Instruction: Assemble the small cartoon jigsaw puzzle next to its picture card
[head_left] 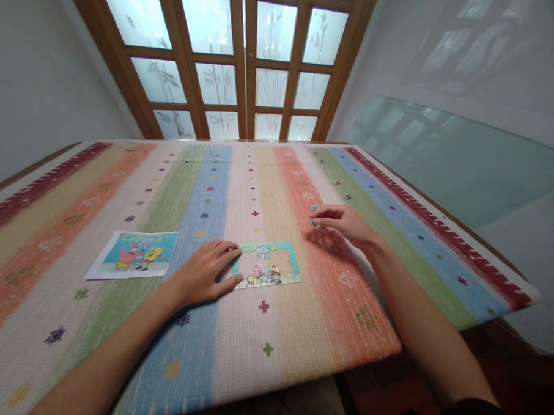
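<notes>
A small, partly assembled jigsaw puzzle (266, 265) with a teal border lies on the striped tablecloth (264, 336) in front of me. My left hand (205, 273) rests flat beside the puzzle's left edge, fingers spread and touching it. My right hand (344, 224) hovers to the right of the puzzle with fingertips pinched on a small teal puzzle piece (311, 220). Another loose piece (314, 207) lies just beyond it.
A printed cartoon reference picture (134, 254) lies to the left on the cloth. A wooden glass-paned door (245, 62) stands behind the table. The glass tabletop (463, 162) extends uncovered to the right of the cloth.
</notes>
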{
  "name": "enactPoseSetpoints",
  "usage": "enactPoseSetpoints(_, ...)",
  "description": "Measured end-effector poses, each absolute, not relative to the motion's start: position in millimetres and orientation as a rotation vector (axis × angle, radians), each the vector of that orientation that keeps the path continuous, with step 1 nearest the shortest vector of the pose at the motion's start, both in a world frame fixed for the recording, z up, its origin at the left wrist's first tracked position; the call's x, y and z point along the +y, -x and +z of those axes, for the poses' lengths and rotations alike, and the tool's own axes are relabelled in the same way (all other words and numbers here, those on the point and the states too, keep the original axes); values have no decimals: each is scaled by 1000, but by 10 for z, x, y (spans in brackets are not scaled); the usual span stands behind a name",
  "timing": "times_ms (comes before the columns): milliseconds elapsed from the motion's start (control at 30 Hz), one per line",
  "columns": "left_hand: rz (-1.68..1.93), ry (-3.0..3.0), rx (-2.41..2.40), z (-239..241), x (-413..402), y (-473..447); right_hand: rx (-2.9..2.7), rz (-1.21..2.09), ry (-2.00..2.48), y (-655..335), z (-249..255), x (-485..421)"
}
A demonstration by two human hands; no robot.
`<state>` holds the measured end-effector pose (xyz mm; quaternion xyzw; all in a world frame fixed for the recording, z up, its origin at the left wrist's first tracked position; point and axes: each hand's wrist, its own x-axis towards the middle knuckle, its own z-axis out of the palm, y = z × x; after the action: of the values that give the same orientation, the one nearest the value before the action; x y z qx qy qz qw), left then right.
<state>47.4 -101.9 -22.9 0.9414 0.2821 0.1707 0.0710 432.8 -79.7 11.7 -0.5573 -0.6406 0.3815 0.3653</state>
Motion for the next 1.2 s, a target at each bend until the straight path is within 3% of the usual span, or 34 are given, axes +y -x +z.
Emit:
enactPoseSetpoints(467,508,-2818,849,-218,-1023,-488,-1924,1415,1044,-3448,-47,-1131)
enactPoseSetpoints(1000,504,-2806,863,-208,-1033,-495,-2020,1118,1149,-3155,-161,-1273)
enactPoseSetpoints(1200,514,-2802,855,-210,-1032,-494,-2163,799,1137,-3165,-156,-1266)
